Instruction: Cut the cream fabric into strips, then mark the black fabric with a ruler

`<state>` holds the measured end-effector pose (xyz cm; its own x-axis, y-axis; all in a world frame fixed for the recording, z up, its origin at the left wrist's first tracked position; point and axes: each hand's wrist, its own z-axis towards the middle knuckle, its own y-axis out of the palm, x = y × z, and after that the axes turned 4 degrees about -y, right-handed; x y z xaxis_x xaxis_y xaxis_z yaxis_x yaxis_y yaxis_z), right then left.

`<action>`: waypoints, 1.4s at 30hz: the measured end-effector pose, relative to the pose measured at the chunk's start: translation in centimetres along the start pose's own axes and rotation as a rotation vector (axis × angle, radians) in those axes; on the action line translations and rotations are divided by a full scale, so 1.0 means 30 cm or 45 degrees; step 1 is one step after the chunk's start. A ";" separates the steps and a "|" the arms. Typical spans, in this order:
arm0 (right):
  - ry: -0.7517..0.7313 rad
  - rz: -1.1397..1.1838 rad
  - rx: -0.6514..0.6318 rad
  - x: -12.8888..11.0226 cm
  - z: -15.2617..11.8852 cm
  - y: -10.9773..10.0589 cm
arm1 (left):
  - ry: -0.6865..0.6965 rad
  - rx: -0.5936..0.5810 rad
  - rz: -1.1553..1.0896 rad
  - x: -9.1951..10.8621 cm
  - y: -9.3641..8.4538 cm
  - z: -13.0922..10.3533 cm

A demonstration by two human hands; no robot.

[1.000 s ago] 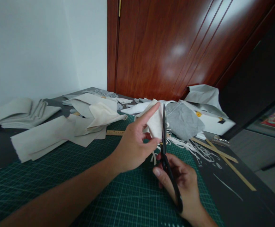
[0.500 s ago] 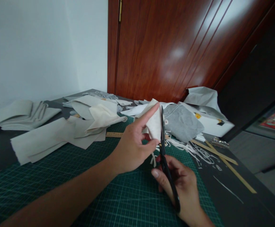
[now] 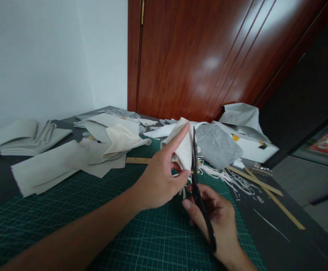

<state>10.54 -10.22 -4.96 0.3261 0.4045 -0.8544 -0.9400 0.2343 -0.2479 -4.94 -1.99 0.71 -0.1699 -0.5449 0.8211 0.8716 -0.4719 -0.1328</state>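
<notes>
My left hand (image 3: pixel 159 177) pinches a small white cloth piece (image 3: pixel 184 150), its index finger stretched along the cloth and the thumb near the lower corner. Black scissors (image 3: pixel 197 188) are in my right hand (image 3: pixel 216 216), blades pointing up and away, along the cloth's right edge. The blades look nearly or fully together. Both hands are above a green cutting mat (image 3: pixel 152 241). Part of the cloth is hidden behind my left fingers.
Folded pale cloths (image 3: pixel 48 165) lie at the left. Behind the mat's right part is a grey cloth (image 3: pixel 218 146), with white cord scraps (image 3: pixel 237 182) and crossed wooden strips (image 3: pixel 276 203) nearer. A wooden ruler (image 3: pixel 138 160) rests left of the white cloth.
The hands, cloth and scissors have barely moved. The view has shifted very slightly.
</notes>
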 end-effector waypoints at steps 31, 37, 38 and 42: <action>-0.015 -0.093 -0.086 -0.008 -0.005 -0.013 | 0.098 0.040 -0.017 0.010 -0.004 0.003; 0.060 0.036 -0.069 0.000 -0.006 -0.004 | 0.081 0.013 -0.027 0.007 -0.002 0.001; 0.059 0.058 -0.066 -0.001 -0.005 -0.003 | 0.067 0.001 -0.027 0.007 0.000 0.000; 0.045 0.115 -0.039 -0.009 -0.001 -0.003 | 0.011 -0.067 -0.026 0.008 0.006 -0.005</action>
<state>10.54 -10.36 -4.72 0.2370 0.3908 -0.8894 -0.9682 0.1708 -0.1829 -4.89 -2.30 0.80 -0.1915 -0.5404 0.8193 0.8426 -0.5186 -0.1452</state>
